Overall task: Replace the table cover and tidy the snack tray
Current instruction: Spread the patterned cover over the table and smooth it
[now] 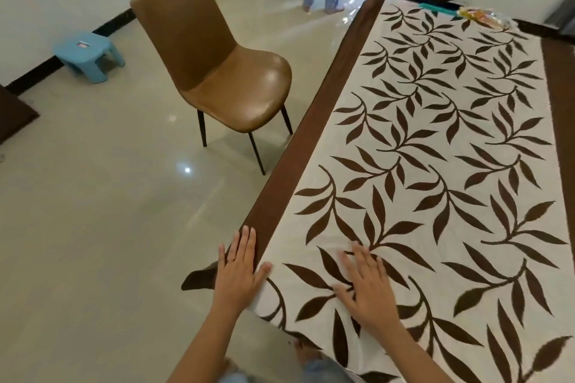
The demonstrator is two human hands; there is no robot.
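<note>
Pressing flat at the near left corner of the table cover (pixel 435 140), both hands keep straight fingers: left hand (pixel 239 270) on its brown edge band (pixel 306 146), right hand (pixel 367 283) just inboard. The cover's long axis runs away from them toward the snack tray (pixel 432 7), far right.

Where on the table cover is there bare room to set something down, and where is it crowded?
Free: the long middle of the leaf-print cover, between its brown side borders. Taken: the near corner, where the left hand and right hand press flat; the far end, where snack packets lie.
</note>
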